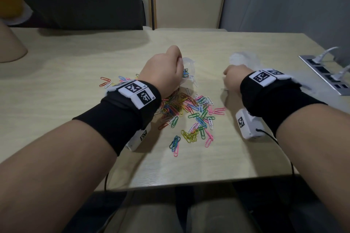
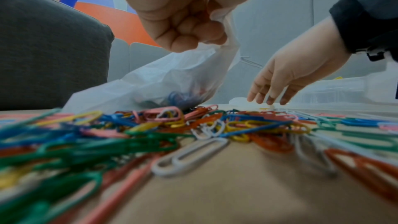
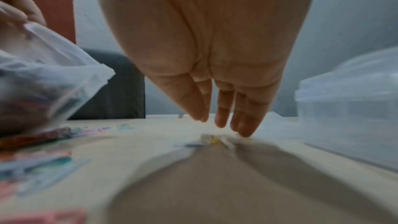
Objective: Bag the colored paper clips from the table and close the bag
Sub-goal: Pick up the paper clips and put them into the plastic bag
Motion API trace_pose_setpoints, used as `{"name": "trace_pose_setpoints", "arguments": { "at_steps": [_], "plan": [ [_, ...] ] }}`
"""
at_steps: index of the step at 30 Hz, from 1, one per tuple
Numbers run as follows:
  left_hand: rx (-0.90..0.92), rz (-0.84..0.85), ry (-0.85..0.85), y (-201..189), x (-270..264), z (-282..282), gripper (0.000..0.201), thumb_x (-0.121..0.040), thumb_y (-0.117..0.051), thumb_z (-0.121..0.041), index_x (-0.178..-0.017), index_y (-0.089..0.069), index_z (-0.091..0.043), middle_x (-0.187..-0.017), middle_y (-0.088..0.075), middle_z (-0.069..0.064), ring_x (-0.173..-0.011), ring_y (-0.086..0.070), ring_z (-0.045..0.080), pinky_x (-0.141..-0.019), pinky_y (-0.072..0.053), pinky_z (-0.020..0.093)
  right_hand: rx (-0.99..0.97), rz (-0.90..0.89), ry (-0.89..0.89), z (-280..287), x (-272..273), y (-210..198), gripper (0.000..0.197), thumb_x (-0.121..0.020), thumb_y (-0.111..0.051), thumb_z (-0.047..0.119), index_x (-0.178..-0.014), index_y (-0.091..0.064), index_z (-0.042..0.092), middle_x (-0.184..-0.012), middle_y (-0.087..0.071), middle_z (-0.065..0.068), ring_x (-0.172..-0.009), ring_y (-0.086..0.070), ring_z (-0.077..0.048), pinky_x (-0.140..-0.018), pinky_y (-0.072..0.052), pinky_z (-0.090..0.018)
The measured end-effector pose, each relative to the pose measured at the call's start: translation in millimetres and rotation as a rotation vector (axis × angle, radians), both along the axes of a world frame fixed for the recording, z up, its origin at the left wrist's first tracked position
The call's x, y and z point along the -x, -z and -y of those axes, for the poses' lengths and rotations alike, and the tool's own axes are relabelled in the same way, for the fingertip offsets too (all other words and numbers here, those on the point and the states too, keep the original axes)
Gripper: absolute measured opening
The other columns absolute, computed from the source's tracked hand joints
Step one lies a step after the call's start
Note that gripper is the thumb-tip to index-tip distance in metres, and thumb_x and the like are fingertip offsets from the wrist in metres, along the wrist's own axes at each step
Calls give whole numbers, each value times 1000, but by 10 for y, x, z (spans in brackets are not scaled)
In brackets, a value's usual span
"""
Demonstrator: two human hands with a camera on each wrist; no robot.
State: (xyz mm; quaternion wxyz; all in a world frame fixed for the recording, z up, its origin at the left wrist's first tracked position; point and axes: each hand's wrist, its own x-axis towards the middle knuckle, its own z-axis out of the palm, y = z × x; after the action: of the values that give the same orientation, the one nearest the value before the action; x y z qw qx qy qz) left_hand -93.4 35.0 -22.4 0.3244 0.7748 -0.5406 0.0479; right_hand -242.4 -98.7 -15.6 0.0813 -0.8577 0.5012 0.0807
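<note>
only square coded tags point(image 1: 134, 87) on wristbands point(image 1: 121, 117)

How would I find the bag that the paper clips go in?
Look at the pale wooden table, at the far edge of the big heap of colored paper clips. There the left hand grips a thin see-through plastic bag by its top. Unlike the stiff clear container farther right, it is crumpled and already holds some clips.

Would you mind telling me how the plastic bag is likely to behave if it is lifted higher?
The plastic bag looks thin and crumpled, so probably floppy. The left hand grips only its top, and clips sit at the bottom, so it would likely sag and swing.
</note>
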Motion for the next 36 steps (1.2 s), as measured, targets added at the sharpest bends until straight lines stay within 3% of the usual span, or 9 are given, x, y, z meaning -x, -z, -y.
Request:
{"name": "trace_pose_setpoints", "arguments": {
  "at_steps": [6,9,13,14,18,23,29,33,36],
  "plan": [
    [-2,1,7,14,-7,13,22,-99,-37,-25,-104,-50,-8,-71,-49,5,-70,-43,27,-62,-30,33,-50,-27,-105,-146,-6,38,42,-93,-47,5,-131,-59,18,-135,-55,-13,-119,-57,-33,-96,-46,-32],
    [-1,0,6,19,-9,16,21,-98,-38,-25,-104,-50,-8,-72,-50,7,-71,-43,27,-62,-31,33,-136,-52,-191,-294,-68,19,43,-86,-57,0,-124,-64,17,-121,-64,-4,-113,-60,-25,-83,-45,-25],
    [-5,7,0,16,-14,18,21,-98,-38,-25,-104,-50,-9,-74,-51,8,-72,-44,28,-63,-33,35,-343,71,-196,-357,-103,8,39,-89,-44,-8,-117,-67,7,-102,-63,-5,-91,-58,-21,-57,-46,-11],
    [-8,7,0,15,-15,18,21,-98,-38,-25,-104,-50,-9,-74,-52,9,-72,-44,28,-63,-34,35,-342,83,-195,-362,-101,-21,39,-90,-43,-8,-117,-67,6,-108,-65,-5,-95,-59,-22,-60,-47,-11],
    [-13,9,8,18,-9,13,21,-98,-37,-25,-104,-49,-9,-74,-52,9,-72,-45,29,-63,-34,35,-188,29,-149,-304,-1,-149,46,-92,-43,-2,-128,-62,18,-136,-58,-1,-124,-54,-22,-98,-42,-26],
    [-15,7,10,20,-18,14,21,-98,-36,-26,-103,-49,-10,-74,-53,9,-71,-47,29,-62,-35,35,-99,-93,-105,-182,109,-109,41,-97,-37,4,-133,-57,6,-138,-55,-13,-126,-52,-30,-105,-41,-33],
    [-9,9,9,25,-19,16,20,-98,-37,-25,-102,-49,-9,-73,-52,8,-72,-44,29,-62,-33,34,-22,-22,-105,-209,150,-98,34,-96,-50,16,-129,-56,18,-135,-51,-13,-118,-56,-31,-95,-44,-32],
    [-6,13,10,27,-19,22,21,-98,-37,-25,-103,-50,-9,-73,-52,9,-71,-45,29,-62,-33,35,-146,-181,-139,-372,94,-35,34,-90,-51,7,-122,-63,6,-119,-67,-13,-108,-65,-29,-86,-53,-30],
    [-6,20,6,33,-13,21,22,-98,-37,-25,-104,-50,-9,-73,-52,8,-71,-45,29,-62,-33,35,-268,-126,-185,-503,17,8,33,-86,-59,8,-119,-65,5,-97,-69,-7,-74,-67,-21,-62,-52,-20]
  ]
}}
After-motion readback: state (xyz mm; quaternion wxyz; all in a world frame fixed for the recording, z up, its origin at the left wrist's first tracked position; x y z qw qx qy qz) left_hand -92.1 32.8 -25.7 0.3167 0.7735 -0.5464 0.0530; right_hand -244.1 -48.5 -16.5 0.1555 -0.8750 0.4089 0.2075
